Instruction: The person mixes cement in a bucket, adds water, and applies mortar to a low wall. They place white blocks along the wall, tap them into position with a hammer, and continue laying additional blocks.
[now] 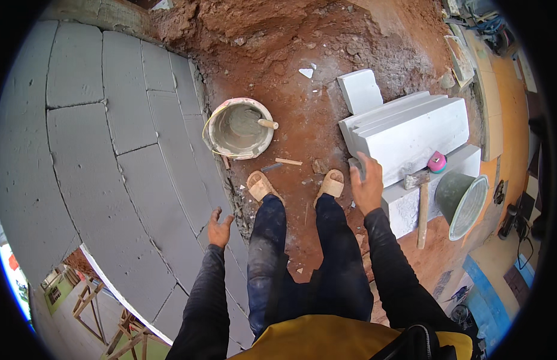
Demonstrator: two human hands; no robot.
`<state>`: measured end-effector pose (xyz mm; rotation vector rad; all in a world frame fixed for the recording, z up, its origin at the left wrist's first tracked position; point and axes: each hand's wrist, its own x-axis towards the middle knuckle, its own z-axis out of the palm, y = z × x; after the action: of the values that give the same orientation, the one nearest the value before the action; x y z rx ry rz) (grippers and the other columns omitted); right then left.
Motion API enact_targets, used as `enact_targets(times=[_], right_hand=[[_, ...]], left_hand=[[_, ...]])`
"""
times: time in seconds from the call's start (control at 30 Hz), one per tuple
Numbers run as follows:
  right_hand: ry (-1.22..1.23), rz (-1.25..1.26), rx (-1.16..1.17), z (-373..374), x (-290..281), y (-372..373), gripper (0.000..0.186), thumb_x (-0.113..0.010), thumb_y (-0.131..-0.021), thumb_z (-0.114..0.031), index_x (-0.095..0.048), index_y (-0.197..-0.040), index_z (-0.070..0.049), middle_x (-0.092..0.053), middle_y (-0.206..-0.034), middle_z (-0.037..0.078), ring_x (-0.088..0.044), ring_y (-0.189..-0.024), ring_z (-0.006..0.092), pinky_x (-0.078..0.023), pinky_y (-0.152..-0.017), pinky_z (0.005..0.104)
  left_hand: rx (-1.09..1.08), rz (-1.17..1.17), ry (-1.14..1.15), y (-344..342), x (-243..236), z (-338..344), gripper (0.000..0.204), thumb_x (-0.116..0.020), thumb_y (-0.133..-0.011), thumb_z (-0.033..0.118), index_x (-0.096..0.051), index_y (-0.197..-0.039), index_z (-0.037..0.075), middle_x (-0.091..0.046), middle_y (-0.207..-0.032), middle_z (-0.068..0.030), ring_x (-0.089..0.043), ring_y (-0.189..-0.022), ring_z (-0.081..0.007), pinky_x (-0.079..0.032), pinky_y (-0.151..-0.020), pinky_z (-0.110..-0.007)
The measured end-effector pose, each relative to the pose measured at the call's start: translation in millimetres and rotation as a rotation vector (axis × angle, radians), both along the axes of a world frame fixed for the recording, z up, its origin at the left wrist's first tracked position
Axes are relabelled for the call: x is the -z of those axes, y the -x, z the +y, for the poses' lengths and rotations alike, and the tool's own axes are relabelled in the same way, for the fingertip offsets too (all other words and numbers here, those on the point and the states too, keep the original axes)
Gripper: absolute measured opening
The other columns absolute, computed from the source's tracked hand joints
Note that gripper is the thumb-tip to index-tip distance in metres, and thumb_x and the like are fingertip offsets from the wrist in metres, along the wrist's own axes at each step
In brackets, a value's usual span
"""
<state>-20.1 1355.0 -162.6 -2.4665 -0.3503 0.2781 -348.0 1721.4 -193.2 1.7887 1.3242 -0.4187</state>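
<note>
My left hand point(219, 230) is open and holds nothing, beside a wall of grey blocks point(80, 138) with mortar joints. My right hand point(368, 186), also open and with nothing in it, hovers at the near-left end of a stack of white blocks point(419, 129); whether it touches them I cannot tell. Left of centre stands a bucket point(215, 114) with wet grey mortar point(236, 132) inside. A wooden handle point(267, 124) sticks out over its rim, but the tool's head is hidden. A hammer point(423, 207) leans against a lower white block point(404, 210).
A pink and teal tape measure point(437, 162) sits on the lower block, beside a tilted grey-green bucket point(458, 201). Another white block point(360, 91) lies behind the stack. Small wood pieces point(288, 161) and white chips point(306, 72) litter the red earth.
</note>
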Motion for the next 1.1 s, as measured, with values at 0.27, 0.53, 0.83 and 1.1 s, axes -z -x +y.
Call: enact_targets(times=[0.27, 0.53, 0.83, 1.1], right_hand=[[0.579, 0.161, -0.791, 319.7, 249.3, -63.6, 0.052, -0.072, -0.097, -0.036, -0.053, -0.136, -0.007, -0.07, -0.125, 0.024, -0.068, -0.118, 0.0414, -0.057, -0.094, 0.0524], [0.76, 0.195, -1.042, 347.1, 269.2, -46.0, 0.04, -0.054, -0.102, -0.023, -0.063, -0.13, 0.004, -0.079, -0.103, 0.023, -0.078, -0.098, 0.0364, -0.06, -0.084, 0.0497], [0.72, 0.296, -1.119, 257.2, 94.7, -55.2, 0.043, -0.047, -0.107, -0.023, -0.06, -0.136, 0.006, -0.077, -0.097, 0.027, -0.076, -0.094, 0.0421, -0.06, -0.082, 0.0523], [0.499, 0.607, -1.337, 135.3, -140.4, 34.1, 0.049, -0.056, -0.103, -0.031, -0.057, -0.138, 0.003, -0.075, -0.1, 0.029, -0.073, -0.1, 0.0451, -0.056, -0.088, 0.0561]], left_hand=[[-0.763, -0.077, 0.414, -105.3, 270.8, 112.4, 0.083, -0.071, -0.098, 0.043, -0.037, -0.162, 0.003, -0.046, -0.163, -0.0195, -0.052, -0.143, -0.0345, -0.039, -0.119, -0.048], [-0.751, -0.451, 0.405, -156.7, 292.1, 103.9, 0.043, -0.074, -0.095, 0.02, -0.061, -0.133, 0.003, -0.071, -0.121, -0.0104, -0.073, -0.102, -0.0259, -0.058, -0.095, -0.042], [-0.425, -0.508, -0.002, -139.0, 76.0, 10.6, 0.015, -0.068, -0.083, 0.005, -0.071, -0.097, 0.0, -0.07, -0.083, -0.0031, -0.061, -0.075, -0.0113, -0.051, -0.073, -0.032], [-0.47, -0.601, -0.221, -47.7, -166.3, -88.6, 0.008, -0.066, -0.081, 0.004, -0.059, -0.079, 0.001, -0.055, -0.07, 0.001, -0.049, -0.069, -0.0082, -0.044, -0.063, -0.03]])
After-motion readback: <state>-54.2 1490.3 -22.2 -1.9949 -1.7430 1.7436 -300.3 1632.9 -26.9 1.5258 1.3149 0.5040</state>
